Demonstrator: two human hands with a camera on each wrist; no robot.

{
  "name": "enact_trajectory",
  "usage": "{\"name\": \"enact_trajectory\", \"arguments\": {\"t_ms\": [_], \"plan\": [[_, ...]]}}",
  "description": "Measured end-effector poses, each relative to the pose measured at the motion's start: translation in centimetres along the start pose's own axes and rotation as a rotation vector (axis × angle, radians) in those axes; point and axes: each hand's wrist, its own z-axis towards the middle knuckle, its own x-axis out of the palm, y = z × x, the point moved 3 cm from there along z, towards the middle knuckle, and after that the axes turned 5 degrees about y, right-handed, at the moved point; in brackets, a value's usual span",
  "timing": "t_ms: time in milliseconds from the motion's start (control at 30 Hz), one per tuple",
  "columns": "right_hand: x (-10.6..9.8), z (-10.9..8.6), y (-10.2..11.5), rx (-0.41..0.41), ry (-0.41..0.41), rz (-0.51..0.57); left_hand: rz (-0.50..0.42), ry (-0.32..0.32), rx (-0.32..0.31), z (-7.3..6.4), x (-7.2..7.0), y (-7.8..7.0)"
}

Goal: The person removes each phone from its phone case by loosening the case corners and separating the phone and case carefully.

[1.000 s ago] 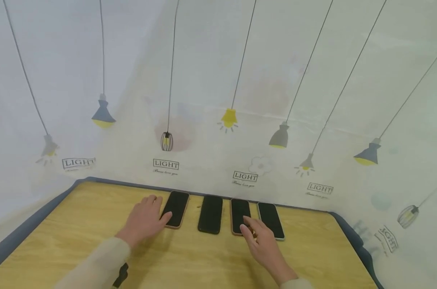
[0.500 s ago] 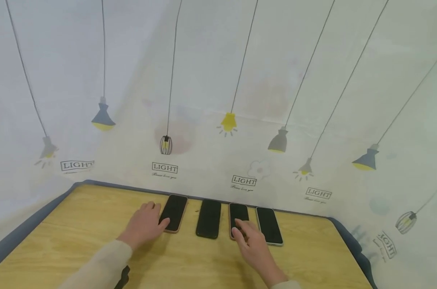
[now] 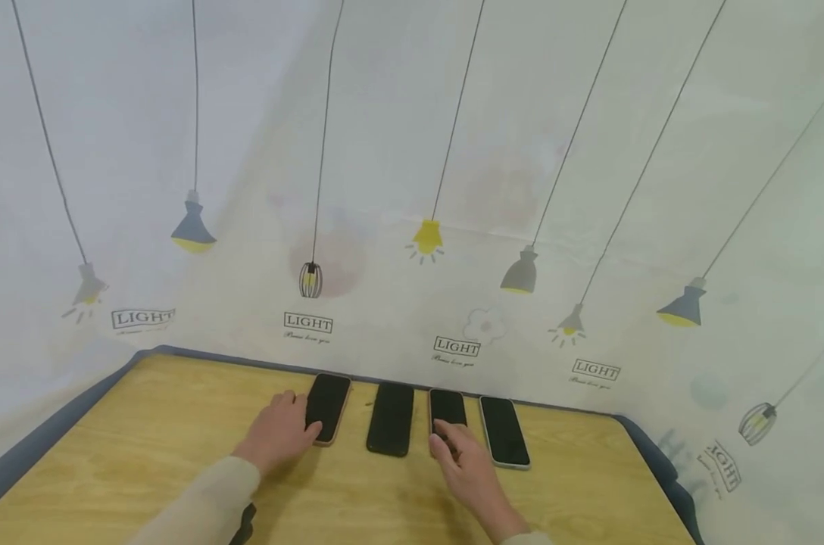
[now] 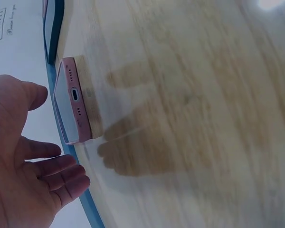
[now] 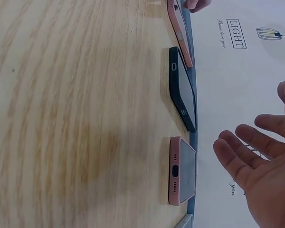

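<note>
Several phones lie screen up in a row along the table's back edge. My left hand (image 3: 282, 431) is beside the leftmost phone (image 3: 329, 409), which has a pink case; its thumb is over the lower part of that phone. In the left wrist view the fingers look apart from it. Beside that phone is a black-cased phone (image 3: 390, 424). My right hand (image 3: 472, 469) hovers over the lower end of another pink-cased phone (image 3: 447, 403), partly hiding it, its fingers loosely bent around nothing. A phone with a pale rim (image 3: 505, 431) lies at the right end.
The wooden table (image 3: 357, 507) has a dark blue edge (image 3: 51, 431). Directly behind it stands a pale wall covering (image 3: 385, 174) printed with hanging lamps and the word LIGHT. A dark object (image 3: 244, 522) shows partly below the left sleeve.
My right hand has shifted a little left, away from the pale-rimmed phone. The left hand has hardly moved. The head view has shifted slightly, and the phones stay in place on the table.
</note>
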Motion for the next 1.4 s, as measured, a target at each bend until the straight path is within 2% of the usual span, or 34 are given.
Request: {"name": "enact_trajectory", "arguments": {"t_ms": [267,500,767,900,1033,1233,1400], "plan": [[0.5,-0.2,0.1,0.032,0.009,0.017,-0.006,0.030,-0.028,0.3,0.9,0.2],[1.0,-0.2,0.1,0.039,0.038,0.042,-0.057,0.057,-0.082,0.7,1.3,0.1],[1.1,-0.3,0.3,0.028,0.014,0.038,-0.037,-0.002,-0.107,1.1,1.8,-0.8],[1.3,-0.3,0.3,0.021,0.016,0.033,-0.007,0.011,-0.138,1.2,1.5,-1.2],[1.2,-0.2,0.1,0.031,0.026,0.012,0.031,0.041,-0.128,1.6,1.3,-1.5],[0.8,0.1,0.0,0.035,0.039,0.012,-0.027,0.067,-0.149,1.6,0.3,-1.7],[0.7,0.3,0.1,0.053,0.060,0.020,-0.091,0.094,-0.171,1.4,0.1,-1.5]]}}
